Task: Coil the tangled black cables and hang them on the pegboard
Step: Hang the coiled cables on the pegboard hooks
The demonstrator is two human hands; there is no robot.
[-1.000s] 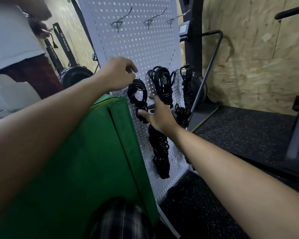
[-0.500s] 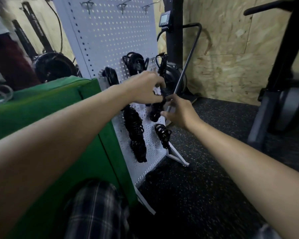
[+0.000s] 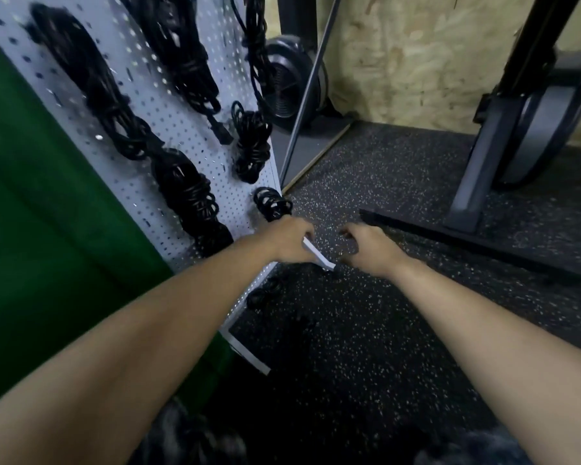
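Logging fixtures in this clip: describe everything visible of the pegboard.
The pegboard is a white perforated panel, metal by its look, standing on the speckled floor on white angled feet. Several black cable coils hang on its face. A green mat sits close at its left. The left hand is in front of its lower right corner; contact is unclear. Its top is out of frame.

Black speckled rubber floor [image 3: 366,330], chipboard wall [image 3: 416,62] behind it, grey exercise machine [image 3: 483,169] standing on it, green mat [image 3: 47,213] left.
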